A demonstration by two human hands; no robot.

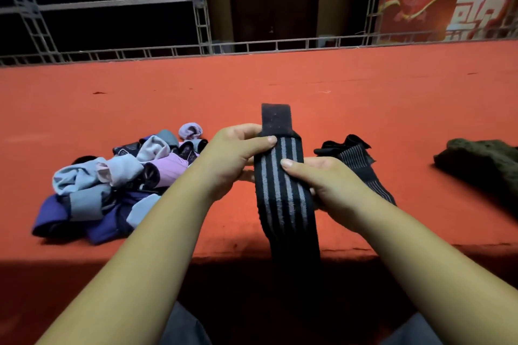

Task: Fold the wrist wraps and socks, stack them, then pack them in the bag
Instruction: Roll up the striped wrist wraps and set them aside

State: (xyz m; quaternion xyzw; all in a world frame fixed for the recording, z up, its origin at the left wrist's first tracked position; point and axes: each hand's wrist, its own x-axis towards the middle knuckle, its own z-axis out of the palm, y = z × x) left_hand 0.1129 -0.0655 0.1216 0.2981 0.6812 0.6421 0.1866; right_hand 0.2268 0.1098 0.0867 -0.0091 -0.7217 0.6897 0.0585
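Note:
A black wrist wrap with grey stripes [283, 202] hangs upright between both hands above the red floor. Its plain black end sticks up past my fingers. My left hand [238, 154] grips the wrap near the top, thumb across its front. My right hand [322, 179] pinches its right edge a little lower, thumb on the stripes. A second black striped wrist wrap [356, 165] lies on the floor just right of my right hand. A heap of purple, lilac and pale blue socks [117, 185] lies to the left. A dark olive bag [482, 162] lies at the far right.
The red carpeted platform [280, 78] stretches ahead to a low metal rail [252, 46]. Its front edge drops into shadow just below my forearms. Metal scaffolding and a dark door stand behind the rail, with a red banner [448, 8] at the right.

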